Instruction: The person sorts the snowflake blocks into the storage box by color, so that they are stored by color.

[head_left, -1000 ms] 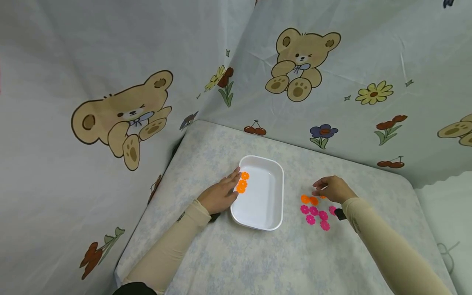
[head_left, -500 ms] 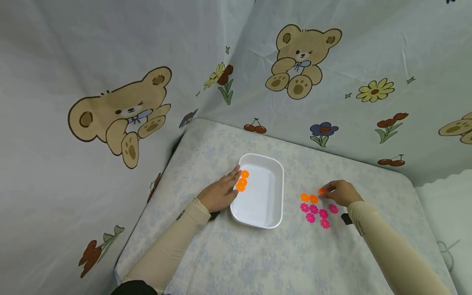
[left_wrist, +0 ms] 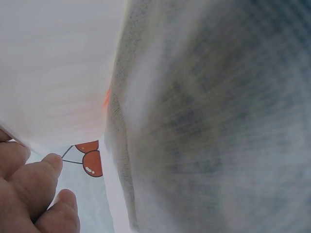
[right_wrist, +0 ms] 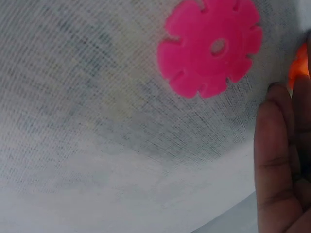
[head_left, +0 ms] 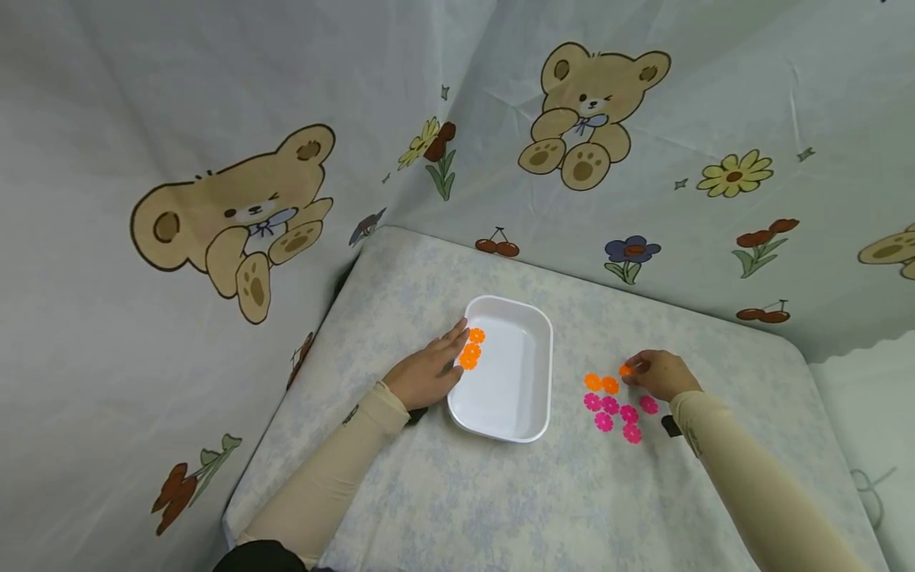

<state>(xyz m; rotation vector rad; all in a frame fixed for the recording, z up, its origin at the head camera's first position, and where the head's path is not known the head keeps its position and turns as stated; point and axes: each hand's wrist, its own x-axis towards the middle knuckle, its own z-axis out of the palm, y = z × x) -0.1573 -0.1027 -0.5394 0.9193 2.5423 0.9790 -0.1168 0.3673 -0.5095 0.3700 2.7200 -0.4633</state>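
Observation:
A white plastic tray (head_left: 511,385) stands mid-table in the head view, with several orange flower-shaped discs (head_left: 471,351) lying along its left inner side. My left hand (head_left: 425,373) rests against the tray's left rim, fingers extended. Its fingertips show beside the tray's outer wall in the left wrist view. To the right of the tray, my right hand (head_left: 661,373) pinches an orange flower-shaped disc (head_left: 625,370) between thumb and fingers. That disc is partly hidden by the fingers in the right wrist view. Two more orange discs (head_left: 602,384) lie just left of this hand.
Several pink flower-shaped discs (head_left: 610,405) lie on the cloth in front of my right hand, one pink disc (right_wrist: 211,48) close to the wrist. The pale patterned cloth (head_left: 429,508) covers the table. A bear-printed curtain (head_left: 400,79) hangs behind and to the left.
My right hand has moved slightly right and taken hold of an orange disc, which has shifted a little away from the others. The left hand and tray stay in place.

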